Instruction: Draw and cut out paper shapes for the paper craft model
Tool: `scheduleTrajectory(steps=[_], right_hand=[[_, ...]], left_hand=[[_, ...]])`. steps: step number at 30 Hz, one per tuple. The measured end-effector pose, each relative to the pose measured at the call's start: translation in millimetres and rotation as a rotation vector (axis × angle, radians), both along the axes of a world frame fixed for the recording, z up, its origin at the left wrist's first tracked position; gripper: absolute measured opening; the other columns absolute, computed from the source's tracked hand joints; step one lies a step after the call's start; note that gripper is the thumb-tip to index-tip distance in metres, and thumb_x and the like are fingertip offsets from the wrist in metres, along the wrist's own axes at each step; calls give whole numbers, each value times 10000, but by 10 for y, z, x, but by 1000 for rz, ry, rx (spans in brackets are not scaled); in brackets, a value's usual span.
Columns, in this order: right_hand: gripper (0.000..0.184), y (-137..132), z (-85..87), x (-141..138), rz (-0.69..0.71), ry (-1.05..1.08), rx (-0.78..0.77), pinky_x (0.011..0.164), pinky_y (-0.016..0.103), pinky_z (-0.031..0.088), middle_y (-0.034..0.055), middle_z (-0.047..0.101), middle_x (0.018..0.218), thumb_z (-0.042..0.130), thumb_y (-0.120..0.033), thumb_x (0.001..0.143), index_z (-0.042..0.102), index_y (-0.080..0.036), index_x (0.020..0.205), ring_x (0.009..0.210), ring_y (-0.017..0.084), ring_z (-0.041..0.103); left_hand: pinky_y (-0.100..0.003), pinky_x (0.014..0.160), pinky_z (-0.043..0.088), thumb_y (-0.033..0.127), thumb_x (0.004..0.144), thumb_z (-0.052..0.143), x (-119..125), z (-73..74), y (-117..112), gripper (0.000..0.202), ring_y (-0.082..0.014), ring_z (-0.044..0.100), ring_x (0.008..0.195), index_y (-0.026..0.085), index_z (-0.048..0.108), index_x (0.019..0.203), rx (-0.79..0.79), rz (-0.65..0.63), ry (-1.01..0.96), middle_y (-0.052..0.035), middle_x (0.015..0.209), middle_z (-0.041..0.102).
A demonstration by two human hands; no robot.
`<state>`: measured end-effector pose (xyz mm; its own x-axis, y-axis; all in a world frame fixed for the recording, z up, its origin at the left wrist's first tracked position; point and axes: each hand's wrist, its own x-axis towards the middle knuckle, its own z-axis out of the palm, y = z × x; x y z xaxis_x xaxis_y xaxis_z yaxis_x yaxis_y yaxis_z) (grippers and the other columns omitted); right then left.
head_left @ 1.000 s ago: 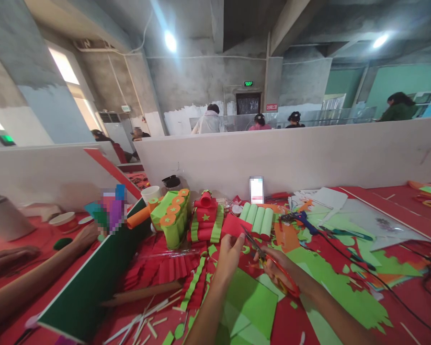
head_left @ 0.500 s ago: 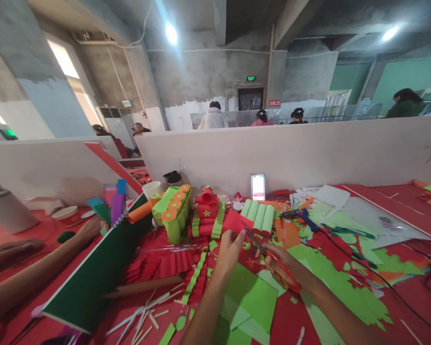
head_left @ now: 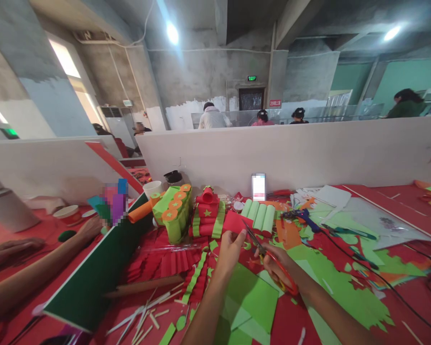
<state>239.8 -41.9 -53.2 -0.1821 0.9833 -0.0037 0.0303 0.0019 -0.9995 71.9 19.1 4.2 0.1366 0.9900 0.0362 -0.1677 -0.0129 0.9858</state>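
Between the thumb and fingers of my left hand [head_left: 232, 245] is a piece of red paper [head_left: 236, 222], its free part standing up beyond the fingertips. My right hand [head_left: 277, 261] grips scissors [head_left: 290, 282] with red and yellow handles, and their blades meet the paper's right edge close to my left thumb. Just behind the hands lies a row of pale green paper rolls [head_left: 259, 216]. Left of them stands a red paper model [head_left: 205, 211] with green strips and a star. Below my hands are bright green paper sheets [head_left: 253, 297].
A green and orange paper model [head_left: 174, 211] stands further left, beside a dark green divider board [head_left: 93, 268]. A co-worker's arms [head_left: 39, 273] rest beyond it. On the right lie a glue gun [head_left: 305, 218] with a cable, pliers [head_left: 352, 232] and green scraps [head_left: 345, 273]. A phone [head_left: 258, 187] leans at the back.
The scissor handles have drawn slightly closer together, with the blades still at the red paper. My left hand stays almost in place.
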Motion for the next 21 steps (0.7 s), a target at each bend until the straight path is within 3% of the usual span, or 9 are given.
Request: scheduleTrajectory(steps=[12,21], right_hand=[[544,-134,188,-176,-41,41,73,342,161,231,-106,352,510,509,-710,836,540,-194,1008,359,46,272],[520,-207,355,-175,-22,-54,115,383,172,228,-100,336,529,497,-676,867,545,-182,1023,397,55,264]], left_hand=[[-299,635,501,542,674,741,9,-101,62,445,-167,639,622,129,580,707,-10,-12,9,-75,681,682],[-336,684,513,568,684,715,2,-134,66,449,-199,667,664,152,547,718,-24,-1,37,-63,679,681]])
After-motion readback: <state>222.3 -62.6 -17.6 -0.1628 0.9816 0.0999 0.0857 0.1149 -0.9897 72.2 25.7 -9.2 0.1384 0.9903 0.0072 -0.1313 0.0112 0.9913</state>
